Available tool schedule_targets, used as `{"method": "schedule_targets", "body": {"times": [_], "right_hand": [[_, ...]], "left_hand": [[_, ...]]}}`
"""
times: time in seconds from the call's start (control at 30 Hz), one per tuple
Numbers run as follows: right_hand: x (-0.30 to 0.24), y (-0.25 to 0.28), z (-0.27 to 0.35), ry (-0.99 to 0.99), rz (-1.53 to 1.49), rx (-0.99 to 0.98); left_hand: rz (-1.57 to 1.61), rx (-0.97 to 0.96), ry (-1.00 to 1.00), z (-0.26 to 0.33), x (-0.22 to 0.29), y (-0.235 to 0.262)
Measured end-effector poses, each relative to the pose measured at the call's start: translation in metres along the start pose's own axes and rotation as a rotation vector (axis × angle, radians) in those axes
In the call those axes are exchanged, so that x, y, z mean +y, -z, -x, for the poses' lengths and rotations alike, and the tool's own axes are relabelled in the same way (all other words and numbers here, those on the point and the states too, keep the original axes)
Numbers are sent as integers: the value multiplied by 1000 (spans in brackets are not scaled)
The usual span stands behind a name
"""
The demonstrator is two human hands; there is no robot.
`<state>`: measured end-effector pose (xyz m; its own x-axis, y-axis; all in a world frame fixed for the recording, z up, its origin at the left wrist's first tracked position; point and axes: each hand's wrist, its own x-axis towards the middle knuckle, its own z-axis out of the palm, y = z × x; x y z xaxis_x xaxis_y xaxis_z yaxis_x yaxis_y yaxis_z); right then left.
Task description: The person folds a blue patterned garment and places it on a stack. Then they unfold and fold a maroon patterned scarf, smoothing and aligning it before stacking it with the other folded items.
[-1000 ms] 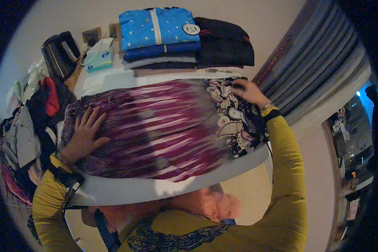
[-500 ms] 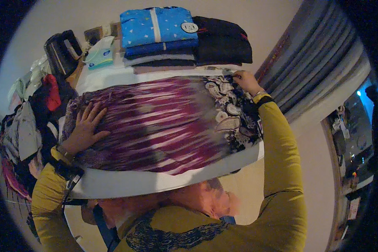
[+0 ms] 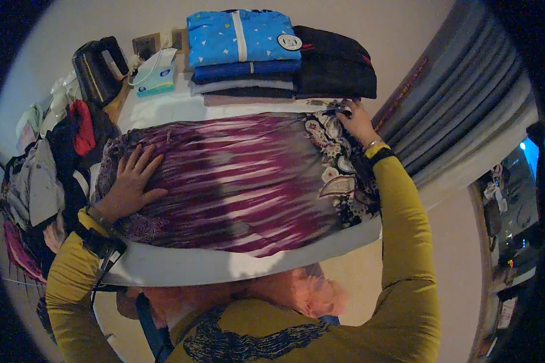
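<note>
While your left hand (image 3: 129,184) lies flat, fingers spread, on the purple garment (image 3: 236,181) laid across the bench (image 3: 224,266), right hand (image 3: 356,121) fingers pinch its far patterned corner. Soft, light, slippery fabric; grab at corners/hem.

a white table (image 3: 181,266) carries a spread purple garment (image 3: 236,181) and folded clothes (image 3: 272,60).

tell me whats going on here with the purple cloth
A person in yellow sleeves has a purple streaked garment spread flat across a white table. The left hand presses flat on one end, while the right hand pinches the patterned far corner near the curtain. A stack of folded clothes sits behind it.
</note>
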<state>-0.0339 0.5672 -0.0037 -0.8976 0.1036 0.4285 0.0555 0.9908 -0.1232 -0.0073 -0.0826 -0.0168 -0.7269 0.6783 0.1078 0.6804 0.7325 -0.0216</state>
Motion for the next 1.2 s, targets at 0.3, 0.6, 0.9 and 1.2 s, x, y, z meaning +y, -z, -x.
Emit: {"method": "schedule_targets", "body": {"times": [0.3,0.6,0.9,1.2], "right_hand": [[36,43,60,24,348,-320],[7,120,191,-125,252,-475],[-74,128,240,155,106,-235],[-248,116,233,825,-55,-140]], "left_hand": [[24,47,-25,-12,0,-8],[61,-17,30,-1,0,0],[37,13,4,4,-8,-6],[370,181,-527,24,77,37]]}}
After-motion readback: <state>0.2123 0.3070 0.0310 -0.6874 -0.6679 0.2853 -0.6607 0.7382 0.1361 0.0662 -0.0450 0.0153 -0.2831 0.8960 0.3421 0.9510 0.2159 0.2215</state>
